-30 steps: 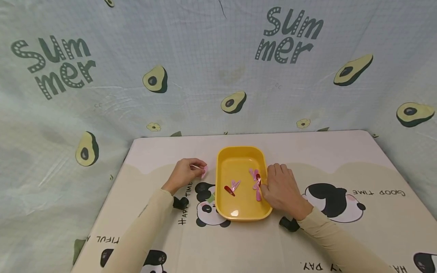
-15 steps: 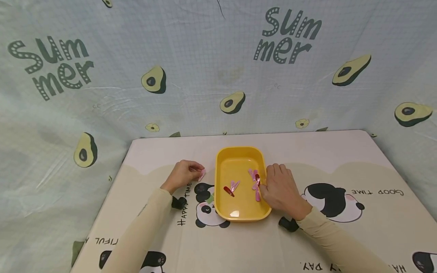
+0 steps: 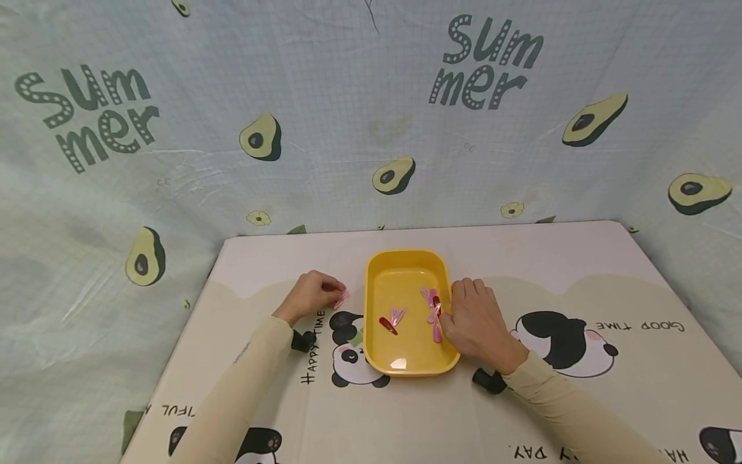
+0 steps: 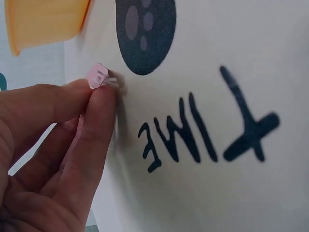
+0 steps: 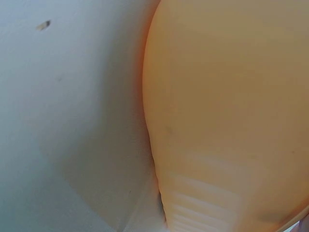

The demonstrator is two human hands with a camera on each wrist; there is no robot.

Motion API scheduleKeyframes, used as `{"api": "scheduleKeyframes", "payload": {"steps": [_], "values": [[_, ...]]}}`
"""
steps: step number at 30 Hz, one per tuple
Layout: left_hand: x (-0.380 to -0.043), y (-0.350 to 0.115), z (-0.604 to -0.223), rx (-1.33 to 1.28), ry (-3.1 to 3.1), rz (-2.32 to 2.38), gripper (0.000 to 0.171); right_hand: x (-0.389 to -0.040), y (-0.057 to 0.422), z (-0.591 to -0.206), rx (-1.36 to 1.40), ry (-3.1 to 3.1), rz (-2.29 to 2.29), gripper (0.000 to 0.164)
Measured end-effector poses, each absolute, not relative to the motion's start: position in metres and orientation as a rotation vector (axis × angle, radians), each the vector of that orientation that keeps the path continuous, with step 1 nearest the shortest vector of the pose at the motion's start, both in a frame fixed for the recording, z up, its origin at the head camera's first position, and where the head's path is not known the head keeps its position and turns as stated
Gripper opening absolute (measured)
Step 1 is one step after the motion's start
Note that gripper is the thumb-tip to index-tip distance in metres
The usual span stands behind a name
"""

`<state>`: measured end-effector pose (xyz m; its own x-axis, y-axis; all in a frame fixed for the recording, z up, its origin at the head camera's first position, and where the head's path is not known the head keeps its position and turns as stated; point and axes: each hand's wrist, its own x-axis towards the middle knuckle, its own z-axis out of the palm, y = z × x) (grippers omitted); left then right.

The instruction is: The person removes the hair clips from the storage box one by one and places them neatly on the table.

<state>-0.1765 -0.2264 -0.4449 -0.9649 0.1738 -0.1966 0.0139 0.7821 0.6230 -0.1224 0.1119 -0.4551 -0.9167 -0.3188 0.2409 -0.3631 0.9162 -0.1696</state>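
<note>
My left hand (image 3: 310, 296) pinches a small pink hair clip (image 4: 98, 76) between thumb and fingertips, at the table surface left of a yellow tray (image 3: 406, 354). Only one end of the clip shows past the fingers in the left wrist view. On the tray's right side, my right hand (image 3: 478, 322) holds the rim, the thumb over the inner edge and the fingers outside. Inside the tray lie a red hair clip (image 3: 388, 325) beside a pink clip (image 3: 397, 316), and a cluster of pink clips (image 3: 437, 332) with a red one near the right wall, partly hidden by the thumb.
The table (image 3: 417, 419) wears a cream cover printed with pandas and words. A hanging sheet (image 3: 330, 96) with avocado prints rises behind it and at both sides. The tray's outer wall (image 5: 222, 106) fills much of the right wrist view.
My left hand, with the pink clip pinched in it, has shifted only very slightly. The right hand, the tray and the clips inside stay as they were; the whole head view drifts a little.
</note>
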Motion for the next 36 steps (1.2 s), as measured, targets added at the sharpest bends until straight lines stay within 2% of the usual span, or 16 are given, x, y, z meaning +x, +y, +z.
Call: {"api": "scheduleKeyframes", "payload": {"steps": [21,36], "values": [[-0.167,-0.231,-0.422,0.257,2.816,0.936,0.023,-0.121,0.112,-0.454,0.534,-2.837,0.326,0.024],[-0.16,-0.207,-0.404,0.339,2.781,1.009,0.022,-0.121,0.112,-0.454,0.514,-2.87,0.318,0.028]]}}
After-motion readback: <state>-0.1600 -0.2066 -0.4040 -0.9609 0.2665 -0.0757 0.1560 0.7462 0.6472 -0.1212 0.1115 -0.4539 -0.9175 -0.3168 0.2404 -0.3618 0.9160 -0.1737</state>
